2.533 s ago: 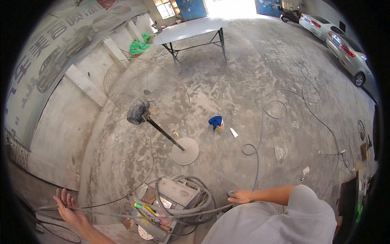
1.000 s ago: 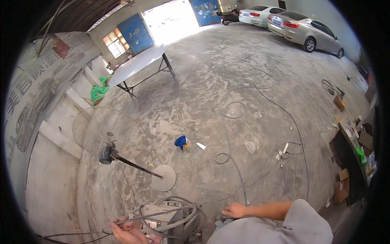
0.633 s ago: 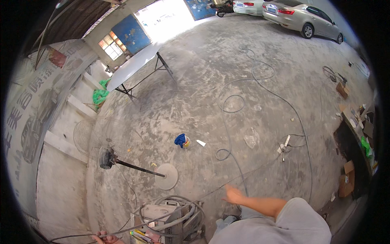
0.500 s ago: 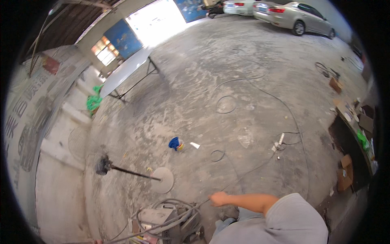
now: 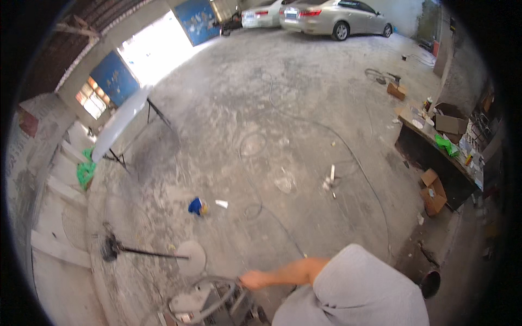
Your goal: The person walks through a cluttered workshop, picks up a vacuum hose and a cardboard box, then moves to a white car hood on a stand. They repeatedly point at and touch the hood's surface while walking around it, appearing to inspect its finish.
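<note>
My right hand (image 5: 253, 280) is closed at the lower middle, its arm reaching in from the right. It grips a grey hose (image 5: 220, 280), which loops over a dusty grey machine (image 5: 191, 304) at the lower edge. The machine has a boxy top and dark parts on its right side. My left hand is not in view. Close by, to the left of the machine, stands a pedestal fan with a round pale base (image 5: 192, 259), a black pole and a dark head (image 5: 111, 247).
A blue container (image 5: 196, 206) and a white piece (image 5: 221, 204) lie ahead. Long hoses (image 5: 348, 144) snake over the concrete floor. A pale panel (image 5: 122, 124) rests on a stand at left. A cluttered bench (image 5: 435, 157) and cardboard box (image 5: 433, 194) stand right; cars (image 5: 326, 22) are parked at the back.
The view has swung to the right. My right hand has come in close to the machine; the line that ran from it across the floor no longer shows. My left hand's edge has left the view.
</note>
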A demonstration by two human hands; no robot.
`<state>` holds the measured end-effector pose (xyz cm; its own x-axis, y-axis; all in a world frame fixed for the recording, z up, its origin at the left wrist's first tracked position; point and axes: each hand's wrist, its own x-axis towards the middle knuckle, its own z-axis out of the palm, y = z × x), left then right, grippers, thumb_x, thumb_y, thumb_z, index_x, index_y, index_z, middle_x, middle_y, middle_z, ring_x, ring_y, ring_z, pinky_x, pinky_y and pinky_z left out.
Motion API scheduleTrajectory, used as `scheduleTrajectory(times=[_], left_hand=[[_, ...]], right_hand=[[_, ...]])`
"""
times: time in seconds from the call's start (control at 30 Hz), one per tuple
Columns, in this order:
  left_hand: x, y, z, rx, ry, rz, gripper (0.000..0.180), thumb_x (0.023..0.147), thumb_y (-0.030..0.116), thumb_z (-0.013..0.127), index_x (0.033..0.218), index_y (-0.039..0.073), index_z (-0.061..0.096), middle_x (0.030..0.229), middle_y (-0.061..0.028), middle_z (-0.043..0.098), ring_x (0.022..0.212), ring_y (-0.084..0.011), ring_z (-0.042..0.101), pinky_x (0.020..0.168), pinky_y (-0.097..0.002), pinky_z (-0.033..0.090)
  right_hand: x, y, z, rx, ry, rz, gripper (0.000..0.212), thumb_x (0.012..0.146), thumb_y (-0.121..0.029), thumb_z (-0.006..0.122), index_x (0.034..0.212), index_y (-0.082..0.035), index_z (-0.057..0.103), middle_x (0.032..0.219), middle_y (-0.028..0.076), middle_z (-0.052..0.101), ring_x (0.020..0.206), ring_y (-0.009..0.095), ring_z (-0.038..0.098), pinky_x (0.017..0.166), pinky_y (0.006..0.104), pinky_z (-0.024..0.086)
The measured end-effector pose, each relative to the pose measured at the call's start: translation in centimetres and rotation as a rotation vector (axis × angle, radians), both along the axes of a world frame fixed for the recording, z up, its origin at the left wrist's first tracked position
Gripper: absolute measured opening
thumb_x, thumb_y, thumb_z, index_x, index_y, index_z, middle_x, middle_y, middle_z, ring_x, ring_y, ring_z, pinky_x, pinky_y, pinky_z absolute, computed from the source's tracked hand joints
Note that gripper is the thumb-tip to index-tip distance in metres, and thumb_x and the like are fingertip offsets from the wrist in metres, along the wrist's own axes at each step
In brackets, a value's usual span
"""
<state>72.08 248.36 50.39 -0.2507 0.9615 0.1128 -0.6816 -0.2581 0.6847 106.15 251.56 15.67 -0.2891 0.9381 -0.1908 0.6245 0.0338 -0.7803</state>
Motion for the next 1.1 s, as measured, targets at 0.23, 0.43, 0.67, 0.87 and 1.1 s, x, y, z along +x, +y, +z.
scheduleTrajectory(times=[0.23, 0.43, 0.67, 0.87, 1.1], left_hand=[[5.2, -1.8, -5.7, -0.198, 0.522, 0.319, 0.042, 0.096, 0.032, 0.046, 0.122, -0.002, 0.047, 0.118, -0.0121, 0.057, 0.086, -0.0172, 0.054, 0.073, -0.0262, 0.044], [9.1, -1.2, -20.3, -0.254, 0.937, -0.053, 0.043, 0.091, 0.017, 0.052, 0.129, -0.002, 0.042, 0.122, -0.0118, 0.052, 0.102, -0.0211, 0.053, 0.086, -0.031, 0.044], [9.4, 1.7, -31.0, -0.022, 1.253, -0.184, 0.042, 0.093, 0.019, 0.052, 0.128, -0.001, 0.043, 0.117, -0.0121, 0.054, 0.098, -0.0201, 0.055, 0.085, -0.0299, 0.045], [11.4, 2.2, -32.3, -0.042, 1.445, -0.218, 0.043, 0.095, 0.024, 0.05, 0.129, -0.002, 0.044, 0.118, -0.0135, 0.054, 0.096, -0.0212, 0.056, 0.081, -0.0314, 0.046], [15.5, -0.5, -36.5, -0.642, 1.21, -0.116, 0.05, 0.099, 0.038, 0.038, 0.124, -0.005, 0.049, 0.112, -0.0169, 0.058, 0.085, -0.0218, 0.063, 0.063, -0.0295, 0.05]], right_hand=[[-6.1, 4.5, 15.7, 0.404, 0.166, -0.179, 0.044, 0.087, -0.042, 0.052, 0.074, -0.002, 0.065, 0.064, 0.019, 0.06, 0.065, 0.039, 0.06, 0.057, 0.0479, 0.046], [-12.6, 2.3, 28.9, 0.637, 0.279, -0.063, 0.049, 0.078, -0.048, 0.06, 0.063, -0.002, 0.065, 0.063, 0.019, 0.062, 0.065, 0.038, 0.062, 0.057, 0.0464, 0.047], [-12.1, -0.1, 28.8, 0.542, 0.261, -0.007, 0.043, 0.074, -0.043, 0.067, 0.073, 0.0, 0.066, 0.064, 0.019, 0.061, 0.068, 0.039, 0.062, 0.062, 0.0468, 0.048], [-7.0, -2.4, 20.1, 0.378, 0.283, -0.104, 0.044, 0.073, -0.029, 0.07, 0.103, -0.001, 0.054, 0.081, 0.021, 0.062, 0.082, 0.04, 0.06, 0.069, 0.0492, 0.047], [6.9, -10.8, 4.7, 0.037, 0.263, -0.437, 0.043, 0.078, -0.032, 0.064, 0.11, -0.003, 0.058, 0.092, 0.023, 0.062, 0.085, 0.039, 0.06, 0.072, 0.0455, 0.047]])
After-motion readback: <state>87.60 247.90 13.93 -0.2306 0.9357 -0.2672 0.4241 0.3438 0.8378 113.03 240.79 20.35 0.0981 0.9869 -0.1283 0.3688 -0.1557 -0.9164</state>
